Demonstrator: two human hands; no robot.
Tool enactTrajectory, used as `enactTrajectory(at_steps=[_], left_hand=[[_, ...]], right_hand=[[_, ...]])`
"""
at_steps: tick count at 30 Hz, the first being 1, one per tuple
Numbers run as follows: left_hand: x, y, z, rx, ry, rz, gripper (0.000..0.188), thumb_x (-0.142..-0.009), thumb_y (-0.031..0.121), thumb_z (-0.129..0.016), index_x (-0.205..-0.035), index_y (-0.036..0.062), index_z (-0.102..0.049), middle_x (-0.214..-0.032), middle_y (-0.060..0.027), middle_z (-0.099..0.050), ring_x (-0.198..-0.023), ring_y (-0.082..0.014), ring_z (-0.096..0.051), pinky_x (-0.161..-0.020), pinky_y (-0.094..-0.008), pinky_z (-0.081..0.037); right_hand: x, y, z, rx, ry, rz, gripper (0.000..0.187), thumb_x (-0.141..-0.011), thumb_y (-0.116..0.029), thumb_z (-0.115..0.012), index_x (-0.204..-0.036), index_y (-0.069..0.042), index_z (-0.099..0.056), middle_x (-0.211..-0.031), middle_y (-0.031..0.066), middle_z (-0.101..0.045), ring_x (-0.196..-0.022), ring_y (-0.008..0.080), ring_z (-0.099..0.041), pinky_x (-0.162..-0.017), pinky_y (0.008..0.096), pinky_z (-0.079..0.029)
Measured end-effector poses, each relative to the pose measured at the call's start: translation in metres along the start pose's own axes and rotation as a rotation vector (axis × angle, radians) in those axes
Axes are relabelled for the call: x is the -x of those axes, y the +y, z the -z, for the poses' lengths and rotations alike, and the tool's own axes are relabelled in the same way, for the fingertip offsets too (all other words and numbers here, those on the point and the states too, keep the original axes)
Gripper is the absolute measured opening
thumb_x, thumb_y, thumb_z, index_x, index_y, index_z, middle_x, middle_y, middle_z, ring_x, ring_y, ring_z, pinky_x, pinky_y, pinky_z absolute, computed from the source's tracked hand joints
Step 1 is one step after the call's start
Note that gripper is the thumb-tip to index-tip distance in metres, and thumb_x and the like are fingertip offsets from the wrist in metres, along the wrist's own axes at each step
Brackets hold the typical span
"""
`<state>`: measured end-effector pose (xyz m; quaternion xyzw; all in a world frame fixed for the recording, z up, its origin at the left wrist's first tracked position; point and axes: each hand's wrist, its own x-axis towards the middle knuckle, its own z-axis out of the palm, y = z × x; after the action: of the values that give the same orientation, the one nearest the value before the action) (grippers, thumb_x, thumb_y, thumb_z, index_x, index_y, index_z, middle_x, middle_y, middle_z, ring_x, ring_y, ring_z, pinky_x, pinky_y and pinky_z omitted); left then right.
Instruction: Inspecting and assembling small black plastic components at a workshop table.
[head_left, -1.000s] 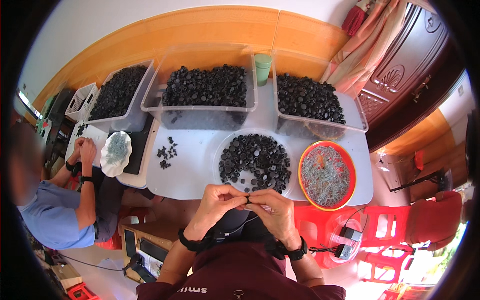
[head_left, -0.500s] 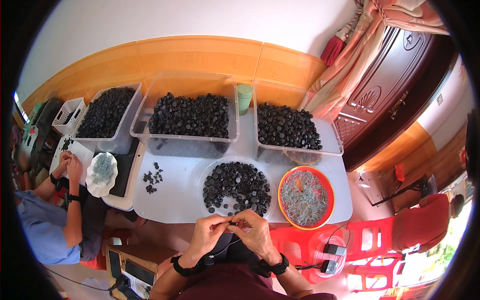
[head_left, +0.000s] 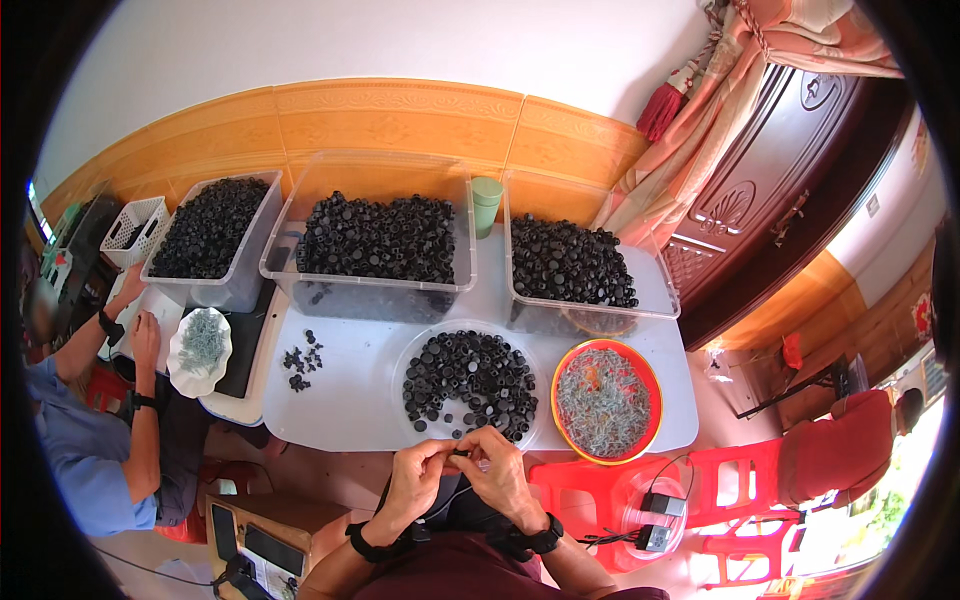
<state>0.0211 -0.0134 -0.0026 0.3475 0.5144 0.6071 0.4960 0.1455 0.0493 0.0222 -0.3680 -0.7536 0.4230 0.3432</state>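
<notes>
Above my lap, at the near edge of the table, my left hand (head_left: 418, 478) and my right hand (head_left: 495, 478) meet with fingertips pinched. Between them is a small black plastic part (head_left: 460, 453), mostly covered by the fingers. Just beyond my hands lies a clear round tray (head_left: 452, 409) with many small black caps (head_left: 470, 365) heaped in it. A red bowl with a yellow rim (head_left: 657, 405) sits right of the tray, full of thin grey pieces (head_left: 605, 405) too small to make out.
Clear bins (head_left: 370, 297) of black caps line the back, with a green canister (head_left: 486, 205) between two. Loose black pieces (head_left: 300, 360) lie left of the tray. A co-worker in blue (head_left: 90, 430) sits left by a white scalloped dish (head_left: 190, 384). Red stools (head_left: 735, 475) stand right.
My hands stay together on the small black part, with the fingers slightly shifted. The co-worker's hands have parted, one reaching farther up toward the white basket. The view has tilted slightly.
</notes>
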Motion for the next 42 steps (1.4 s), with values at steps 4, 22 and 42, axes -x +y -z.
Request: enactTrajectory(at_steps=[4,22,42], left_hand=[[0.006,0.011,0.003,-0.108,-0.017,0.057,0.019,-0.088,-0.002,-0.05,-0.104,-0.0082,-0.058,-0.093,-0.0104,-0.063,-0.086,-0.0139,-0.061,-0.079,-0.0257,-0.051],[0.005,0.049,0.068,0.233,0.231,0.072,0.014,-0.086,0.01,-0.061,-0.094,-0.0005,-0.065,-0.08,-0.0059,-0.064,-0.068,-0.009,-0.059,-0.064,-0.0209,-0.048],[0.01,0.036,0.023,0.137,-0.052,0.191,0.025,-0.091,0.014,-0.051,-0.113,0.003,-0.05,-0.096,-0.0127,-0.063,-0.08,-0.0167,-0.062,-0.069,-0.027,-0.05]], right_hand=[[0.0,0.0,-0.005,-0.015,-0.014,0.031,0.022,-0.069,0.003,-0.068,-0.088,0.0,-0.057,-0.08,0.0103,-0.057,-0.065,0.0201,-0.059,-0.058,0.0296,-0.048],[0.014,-0.009,0.002,0.097,-0.005,0.043,0.022,-0.067,0.003,-0.072,-0.087,0.0,-0.062,-0.085,0.0092,-0.058,-0.066,0.0154,-0.058,-0.06,0.0262,-0.047],[-0.046,-0.018,0.062,0.45,-0.156,0.321,0.023,-0.074,-0.013,-0.068,-0.093,-0.004,-0.058,-0.086,0.0107,-0.059,-0.069,0.0309,-0.059,-0.058,0.0366,-0.048]])
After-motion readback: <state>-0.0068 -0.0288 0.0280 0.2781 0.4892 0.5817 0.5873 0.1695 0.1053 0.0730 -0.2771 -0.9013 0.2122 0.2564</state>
